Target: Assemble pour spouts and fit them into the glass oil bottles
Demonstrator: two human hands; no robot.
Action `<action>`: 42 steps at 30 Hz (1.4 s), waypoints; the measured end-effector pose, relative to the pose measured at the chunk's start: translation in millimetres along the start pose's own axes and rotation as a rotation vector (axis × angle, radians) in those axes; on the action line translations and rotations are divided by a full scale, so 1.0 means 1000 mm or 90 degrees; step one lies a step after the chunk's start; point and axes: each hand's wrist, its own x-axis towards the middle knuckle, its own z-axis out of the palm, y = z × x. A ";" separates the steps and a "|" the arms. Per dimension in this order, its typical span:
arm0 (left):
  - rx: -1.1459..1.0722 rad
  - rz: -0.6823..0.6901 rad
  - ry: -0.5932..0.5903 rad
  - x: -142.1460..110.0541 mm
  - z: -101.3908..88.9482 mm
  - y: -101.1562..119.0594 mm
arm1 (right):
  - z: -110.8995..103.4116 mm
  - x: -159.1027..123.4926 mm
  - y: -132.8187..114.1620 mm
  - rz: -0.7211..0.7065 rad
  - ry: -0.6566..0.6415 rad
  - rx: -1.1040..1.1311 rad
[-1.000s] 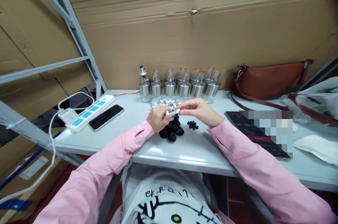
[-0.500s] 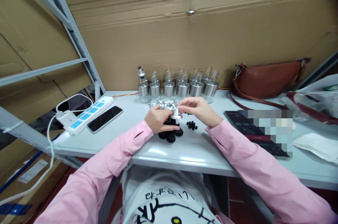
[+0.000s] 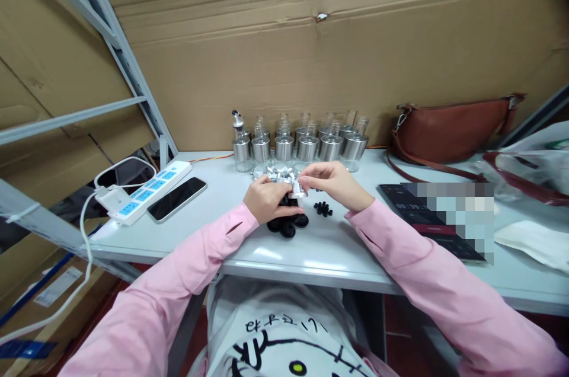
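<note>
My left hand point(image 3: 265, 199) and my right hand point(image 3: 333, 183) meet over the middle of the grey table point(image 3: 320, 246). Together they pinch a small silver metal spout cap point(image 3: 297, 189), fingers closed on it from both sides. Under my left hand lies a heap of black rubber rings point(image 3: 288, 224). A cluster of tiny black pieces point(image 3: 323, 208) sits just below my right hand. Loose silver caps point(image 3: 279, 173) lie behind the hands. Further back stand several glass bottles with metal collars point(image 3: 306, 146).
A white power strip point(image 3: 142, 190) and a black phone point(image 3: 176, 198) lie at the left. A dark tablet point(image 3: 422, 217), a brown leather bag point(image 3: 453, 128) and plastic bags point(image 3: 528, 169) fill the right. Cardboard point(image 3: 311, 57) closes the back; a metal shelf frame point(image 3: 89, 104) stands left.
The silver cap went from lying sideways between my hands to standing upright. Both hands stayed over the black rings, shifting only slightly.
</note>
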 end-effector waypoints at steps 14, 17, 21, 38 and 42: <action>-0.049 0.085 -0.027 -0.005 0.003 -0.007 | -0.044 0.014 0.033 0.136 -0.206 -0.262; -0.062 0.073 -0.055 -0.007 0.003 -0.008 | -0.048 0.015 0.040 0.170 -0.249 -0.299; -0.067 0.066 -0.071 -0.008 0.003 -0.009 | -0.049 0.016 0.045 0.187 -0.263 -0.324; -0.058 0.068 -0.058 -0.009 0.004 -0.008 | -0.039 0.015 0.049 0.104 -0.234 -0.441; -0.048 0.086 -0.019 -0.006 0.003 -0.006 | -0.035 0.013 0.041 0.052 -0.179 -0.408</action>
